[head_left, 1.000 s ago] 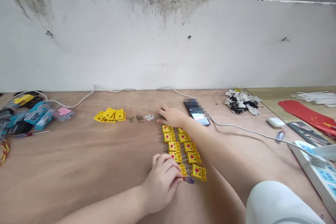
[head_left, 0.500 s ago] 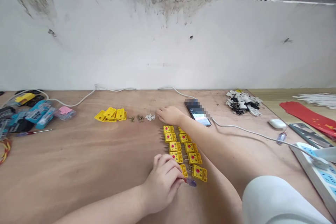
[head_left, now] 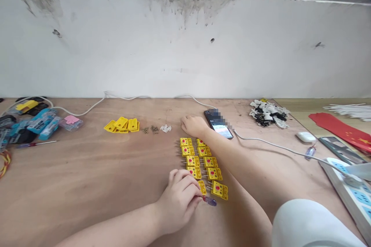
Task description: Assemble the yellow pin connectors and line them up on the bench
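Two columns of yellow two-pin plug halves (head_left: pixel 210 162) lie on the table (head_left: pixel 101 185), pins toward the left, most showing a red dot. The nearest one in the left column (head_left: pixel 202 187) is partly hidden under the fingers of the left hand (head_left: pixel 182 198), which grips a screwdriver (head_left: pixel 210 200). Its purple handle sticks out past the thumb; the blade is hidden, so whether it meets the plug half cannot be told.

The left hand has kept its place over the past second. The change is at the right hand (head_left: pixel 193 125): it has shifted a little to the right, away from the small white pieces (head_left: pixel 165 128), and sits beyond the far end of the columns, its wrist over part of the right one. Its fingers are bent toward the table; whether anything is pinched in them cannot be seen. For the work, this leaves a wider gap between that hand and the white pieces, while the screwdriver side stands as it was.

Left of the white pieces are two heaps of small brass-coloured screws (head_left: pixel 154 129), then a stack of yellow covers (head_left: pixel 121 124). Just beside the right hand lies a phone (head_left: pixel 222 131) on a white cable (head_left: pixel 261 140).
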Available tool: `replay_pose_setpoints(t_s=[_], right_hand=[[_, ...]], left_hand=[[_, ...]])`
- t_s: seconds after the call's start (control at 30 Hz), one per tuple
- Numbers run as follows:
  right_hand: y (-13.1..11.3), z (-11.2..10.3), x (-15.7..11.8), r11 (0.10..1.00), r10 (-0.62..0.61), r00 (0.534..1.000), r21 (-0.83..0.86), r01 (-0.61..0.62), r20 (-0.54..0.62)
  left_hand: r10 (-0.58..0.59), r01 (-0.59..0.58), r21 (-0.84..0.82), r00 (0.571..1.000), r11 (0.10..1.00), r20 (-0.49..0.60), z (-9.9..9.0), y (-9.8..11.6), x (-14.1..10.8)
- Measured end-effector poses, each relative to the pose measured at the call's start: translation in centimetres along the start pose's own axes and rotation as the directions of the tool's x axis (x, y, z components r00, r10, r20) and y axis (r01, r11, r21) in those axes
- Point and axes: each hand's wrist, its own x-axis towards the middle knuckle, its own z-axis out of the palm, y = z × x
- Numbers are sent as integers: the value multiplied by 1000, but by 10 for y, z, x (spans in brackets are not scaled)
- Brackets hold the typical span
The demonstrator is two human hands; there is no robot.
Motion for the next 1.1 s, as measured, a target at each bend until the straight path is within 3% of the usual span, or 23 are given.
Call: replay_pose_setpoints(t_s=[0.63, 0.77, 0.93, 1.1], right_hand=[[-1, -5, 0, 996, -68, 996, 58, 72, -62], [-20, -18, 5, 987, -131, 983, 81, 142, -128], [-57, -20, 12, 897, -393, 905, 151, 416, -162], [-72, -15, 16, 904, -408, 902, 74, 421, -141]], left_hand=[[1, -2, 27, 1000, 1000, 14, 0, 1, -2], [0, 0, 25, 1000, 1000, 13, 0, 2, -3], [-11, 10, 53, 1000, 999, 23, -1, 3, -3], [2, -3, 34, 1000, 999, 18, 1, 1, -5]])
